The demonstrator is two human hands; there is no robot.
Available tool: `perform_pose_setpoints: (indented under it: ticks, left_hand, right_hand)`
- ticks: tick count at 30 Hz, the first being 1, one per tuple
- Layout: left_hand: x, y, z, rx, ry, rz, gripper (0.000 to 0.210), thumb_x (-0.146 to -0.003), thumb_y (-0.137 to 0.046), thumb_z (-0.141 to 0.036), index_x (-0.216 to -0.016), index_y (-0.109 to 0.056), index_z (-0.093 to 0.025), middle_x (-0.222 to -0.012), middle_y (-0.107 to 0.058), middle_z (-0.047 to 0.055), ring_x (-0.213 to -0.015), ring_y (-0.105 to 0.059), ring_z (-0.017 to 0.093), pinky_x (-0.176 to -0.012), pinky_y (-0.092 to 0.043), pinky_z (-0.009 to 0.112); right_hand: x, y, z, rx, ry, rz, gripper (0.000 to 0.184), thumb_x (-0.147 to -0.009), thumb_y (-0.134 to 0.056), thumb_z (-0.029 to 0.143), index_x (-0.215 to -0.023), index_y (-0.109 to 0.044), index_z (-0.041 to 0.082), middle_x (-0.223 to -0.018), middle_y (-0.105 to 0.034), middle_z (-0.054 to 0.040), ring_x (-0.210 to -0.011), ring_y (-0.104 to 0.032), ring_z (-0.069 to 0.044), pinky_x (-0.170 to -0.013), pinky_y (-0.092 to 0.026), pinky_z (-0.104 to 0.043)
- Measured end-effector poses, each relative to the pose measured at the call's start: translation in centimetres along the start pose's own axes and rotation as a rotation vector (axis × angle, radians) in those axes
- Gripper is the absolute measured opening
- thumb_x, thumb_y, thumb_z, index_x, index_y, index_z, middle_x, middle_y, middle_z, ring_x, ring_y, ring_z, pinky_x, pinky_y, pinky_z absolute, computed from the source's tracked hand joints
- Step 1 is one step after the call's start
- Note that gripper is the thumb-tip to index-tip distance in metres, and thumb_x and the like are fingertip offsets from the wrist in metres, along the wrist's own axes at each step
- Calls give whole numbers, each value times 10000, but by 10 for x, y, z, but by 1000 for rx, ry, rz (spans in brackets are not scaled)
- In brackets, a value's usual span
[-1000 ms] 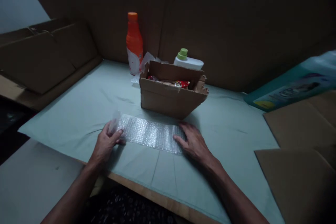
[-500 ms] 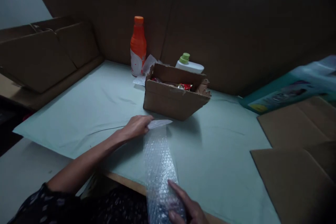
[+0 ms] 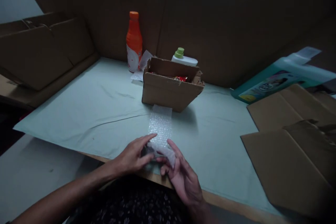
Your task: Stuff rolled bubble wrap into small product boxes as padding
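A narrow strip of bubble wrap (image 3: 160,122) lies flat on the cloth, its far end close to the front of a small open cardboard box (image 3: 165,92). At the table's front edge the near end is bunched up between my hands. My left hand (image 3: 135,155) grips its left side, thumb below and fingers above. On the right side, my right hand (image 3: 183,178) holds the curled edge with its palm turned inward. Whether something is wrapped inside the bunched part cannot be made out. Inside the box a shiny red packet (image 3: 181,78) shows.
Behind the box stand an orange bottle (image 3: 134,40) and a white bottle with a green cap (image 3: 185,61). A large jug of teal liquid (image 3: 270,77) leans at the right, behind folded cardboard (image 3: 283,161). Another cardboard box (image 3: 39,52) sits left; tall cardboard closes the back.
My left hand came back from the strip's far end toward me, and my right hand moved up onto the table edge. The far end now lies flat, and the near end is gathered between both hands.
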State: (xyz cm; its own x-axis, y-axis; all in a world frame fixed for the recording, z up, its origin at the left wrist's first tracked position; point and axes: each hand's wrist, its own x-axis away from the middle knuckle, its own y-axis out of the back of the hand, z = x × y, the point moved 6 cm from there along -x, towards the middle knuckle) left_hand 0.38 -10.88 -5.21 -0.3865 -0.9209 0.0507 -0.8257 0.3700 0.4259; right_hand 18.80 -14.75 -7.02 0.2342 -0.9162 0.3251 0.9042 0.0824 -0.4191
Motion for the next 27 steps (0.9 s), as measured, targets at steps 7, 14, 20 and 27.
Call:
perform_pose_setpoints:
  ticks: [7,14,20,27]
  left_hand:
    - [-35,-8,29,-335,133,-77,783,-839,-572,-253,-1571,-319,-141,-886,-728,52,-742,-649,210,-724,-497,328]
    - [-43,-15,26,-313,-60,-72,710,-883,-557,-194,-1557,-334,-195,-895,-716,13,-730,-643,169,-741,-520,302]
    - [-30,-2,14,-376,-261,-254,761,-879,-658,-316,-1557,-320,-254,-1259,-634,118,-1097,-624,261,-925,-535,432]
    - [2,-19,2,-421,-321,-101,582,-925,-518,-159,-1492,-405,-216,-1010,-707,72,-895,-625,223,-825,-525,388]
  right_hand:
    - [10,22,33,855,444,-88,459,-966,-607,328,-1415,-532,274,-1116,-733,-80,-930,-692,-212,-836,-580,-385]
    - [0,-9,24,1592,872,-61,400,-893,-540,74,-1262,-651,181,-1431,-599,-160,-1325,-540,-331,-994,-519,-532]
    - [-14,-8,25,1570,900,-8,287,-960,-498,75,-1143,-684,196,-1202,-738,-112,-1143,-665,-270,-923,-539,-471]
    - [-14,-13,39,1347,824,-7,198,-1000,-516,174,-1114,-674,209,-1013,-765,-62,-910,-703,-202,-805,-566,-365]
